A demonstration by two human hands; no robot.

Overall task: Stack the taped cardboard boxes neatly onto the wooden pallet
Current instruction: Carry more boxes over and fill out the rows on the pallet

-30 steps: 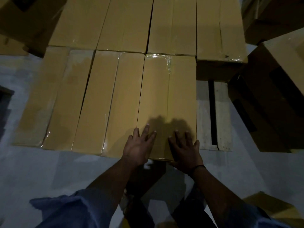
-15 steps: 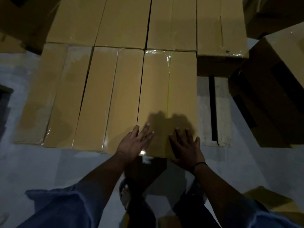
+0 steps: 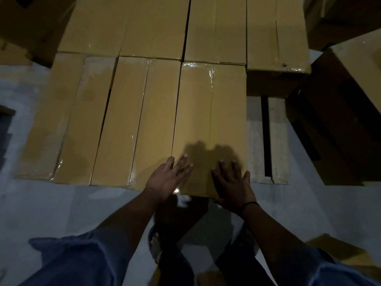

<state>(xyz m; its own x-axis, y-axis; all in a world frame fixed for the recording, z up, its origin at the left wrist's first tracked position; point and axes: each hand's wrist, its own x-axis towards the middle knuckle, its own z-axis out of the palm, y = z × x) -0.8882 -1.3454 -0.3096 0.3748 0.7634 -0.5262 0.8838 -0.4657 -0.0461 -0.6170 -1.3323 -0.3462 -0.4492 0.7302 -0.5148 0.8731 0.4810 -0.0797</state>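
1. My left hand (image 3: 167, 178) and my right hand (image 3: 233, 182) lie flat on the near end of the box (image 3: 210, 112). My fingers are straight and a little apart. They press on the top and grab nothing.
2. The box sits on the wooden pallet (image 3: 277, 141), at the right end of the front row.
3. I think the job now is to push it snug. I should push with both palms the same, so it does not turn.
4. Its left side is tight against the next box (image 3: 140, 120). Only a thin dark line shows between them. Its far end meets the back row (image 3: 214, 27) (shiny tape shows there).
5. Its near edge looks a tiny bit closer to me than the next box's edge. A small push forward may line them up, if the back row lets it go.
6. To the right, bare pallet boards show. I think one more thin box could fit there.
7. Past the boards a big dark box (image 3: 340, 124) stands close, so that side is tight for swinging in a new box. I would bring it in from my side, over the gray floor (image 3: 61, 203).
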